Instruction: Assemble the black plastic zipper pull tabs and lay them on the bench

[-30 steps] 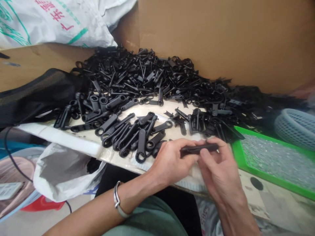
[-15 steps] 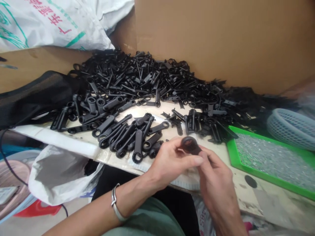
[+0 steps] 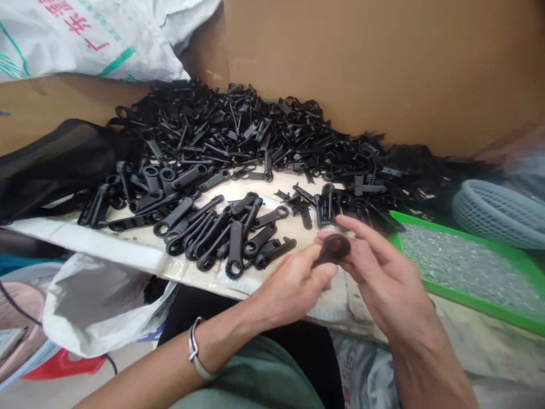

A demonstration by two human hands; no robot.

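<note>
Over the table's front edge, a black plastic ring-ended handle point(image 3: 336, 247) is held up between my two hands. My left hand point(image 3: 292, 287) is closed, its thumb and fingers pinching the shank, with the ring facing right. My right hand point(image 3: 389, 278) is at the ring's right edge, thumb against it and index finger stretched out above; whether a small piece lies between those fingers is hidden. Left of my hands lies a group of similar black handles point(image 3: 221, 233). Just beyond them is a cluster of small black plastic pieces point(image 3: 304, 207).
A large heap of black parts point(image 3: 238, 125) leans against the cardboard wall point(image 3: 383, 68). At right are a green tray point(image 3: 481, 304) of small clear pieces and a blue-grey basket point(image 3: 498, 213). An open white sack point(image 3: 85, 307) hangs at lower left.
The held handle has turned so that its ring now points right, and my left hand now grips the shank. My right hand has shifted to the ring, its index finger extended. The view has shifted slightly.
</note>
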